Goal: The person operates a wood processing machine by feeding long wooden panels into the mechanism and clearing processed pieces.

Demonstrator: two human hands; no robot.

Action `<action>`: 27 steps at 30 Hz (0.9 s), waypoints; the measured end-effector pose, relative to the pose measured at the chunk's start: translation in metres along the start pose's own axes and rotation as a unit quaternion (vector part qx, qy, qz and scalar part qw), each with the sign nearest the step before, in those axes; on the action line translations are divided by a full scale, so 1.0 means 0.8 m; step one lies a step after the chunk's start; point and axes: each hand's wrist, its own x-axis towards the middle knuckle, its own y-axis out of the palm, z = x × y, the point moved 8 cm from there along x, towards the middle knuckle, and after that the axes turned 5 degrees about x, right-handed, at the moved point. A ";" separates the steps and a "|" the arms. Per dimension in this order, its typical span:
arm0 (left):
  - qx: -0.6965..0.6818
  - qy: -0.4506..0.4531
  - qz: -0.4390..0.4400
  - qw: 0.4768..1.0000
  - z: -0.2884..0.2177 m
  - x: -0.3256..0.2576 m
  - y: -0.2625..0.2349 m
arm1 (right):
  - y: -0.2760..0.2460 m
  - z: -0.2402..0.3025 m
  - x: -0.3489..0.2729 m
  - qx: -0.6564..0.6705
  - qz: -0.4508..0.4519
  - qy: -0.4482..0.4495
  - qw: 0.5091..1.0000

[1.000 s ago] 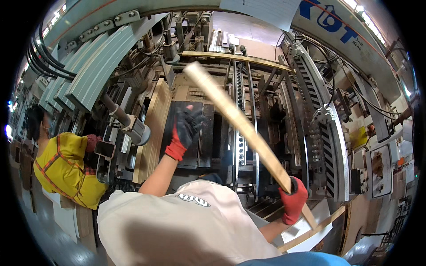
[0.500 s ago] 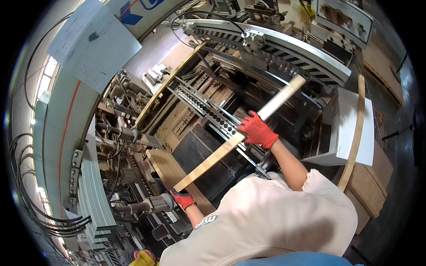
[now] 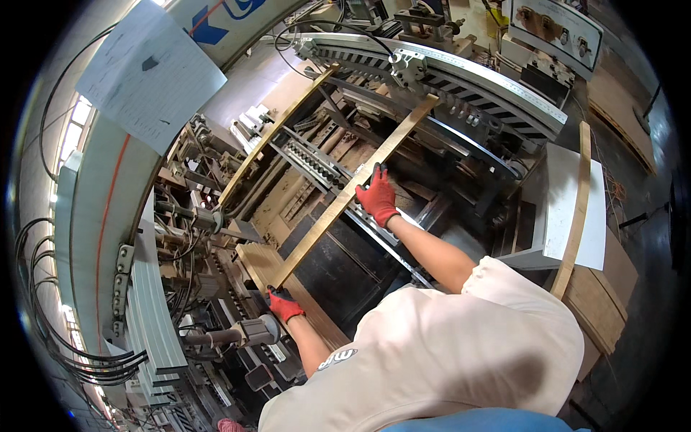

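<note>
- Shirt first: your cream-coloured shirt (image 3: pixel 446 353) fills the bottom of the view, both bare forearms reaching up out of it.
- Your left hand (image 3: pixel 285 304), red glove on, is closed around the near end of the long wooden strip (image 3: pixel 345 196), right beside the metal cylinder (image 3: pixel 245 333) sticking out of the machine.
- That hand sits over a flat wooden board (image 3: pixel 263 261) lying next to a dark panel (image 3: pixel 338 263).
- Your right hand (image 3: pixel 377 197), red glove too, is gripping the strip around its middle, fingers wrapped over its edge.
- The strip itself runs diagonally from your left hand up and away, held above the machine bed; its far end reaches the curved toothed metal rail (image 3: pixel 475 75).
- A second long wooden slat (image 3: pixel 277 135) lies roughly parallel, further left.
- Off to your right, a white board (image 3: pixel 568 205) with a curved wooden strip (image 3: pixel 576 209) leaning across it.
- Far left, a sheet of paper (image 3: pixel 147 75) hangs on the machine housing.
</note>
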 end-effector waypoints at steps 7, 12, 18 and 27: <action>-0.326 -0.170 -0.145 0.918 -0.066 -0.045 0.043 | -0.014 -0.016 0.013 -0.010 -0.048 -0.039 0.998; -0.307 -0.187 -0.127 0.925 0.008 -0.024 0.033 | -0.013 -0.004 0.002 -0.003 -0.048 -0.045 0.998; -0.252 -0.172 -0.062 0.950 -0.020 -0.046 0.040 | -0.019 -0.001 0.000 0.010 -0.048 -0.055 0.997; -0.264 -0.168 -0.183 0.932 -0.018 -0.062 0.046 | -0.021 0.001 0.000 0.011 -0.040 -0.048 0.998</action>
